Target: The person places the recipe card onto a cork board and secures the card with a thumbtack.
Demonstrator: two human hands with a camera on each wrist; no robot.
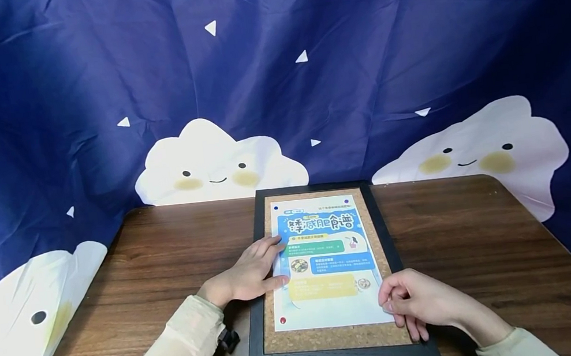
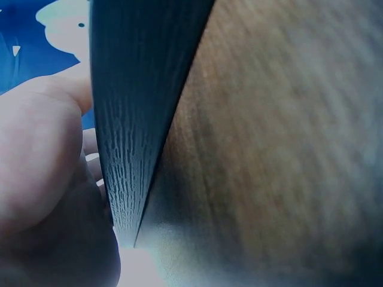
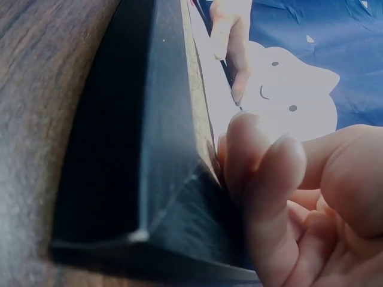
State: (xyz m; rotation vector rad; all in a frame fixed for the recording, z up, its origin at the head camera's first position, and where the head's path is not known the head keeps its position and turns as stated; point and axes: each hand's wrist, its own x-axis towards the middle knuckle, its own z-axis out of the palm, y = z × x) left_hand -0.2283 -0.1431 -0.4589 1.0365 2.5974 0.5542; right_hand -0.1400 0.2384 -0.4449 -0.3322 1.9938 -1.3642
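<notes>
A printed poster [image 1: 330, 306] with Chinese text lies on a black-framed cork board [image 1: 344, 337]. Blue pushpins mark its top left [image 1: 276, 208] and top right [image 1: 346, 201] corners, a red pushpin [image 1: 282, 320] its bottom left. My left hand [image 1: 251, 273] rests across the board's left side, its extended fingers on the poster's edge. At the poster's lower right corner is my right hand [image 1: 426, 302], thumb and forefinger tips close together, other fingers bent over the frame [image 3: 173, 197]. Those fingers cover that corner; whether anything sits between them is hidden.
The board lies on a dark brown wooden table [image 1: 480, 239], reaching from its near side to its back edge. Behind hangs a blue curtain [image 1: 254, 77] with white clouds and triangles. A small black device [image 1: 228, 340] sits at the left wrist.
</notes>
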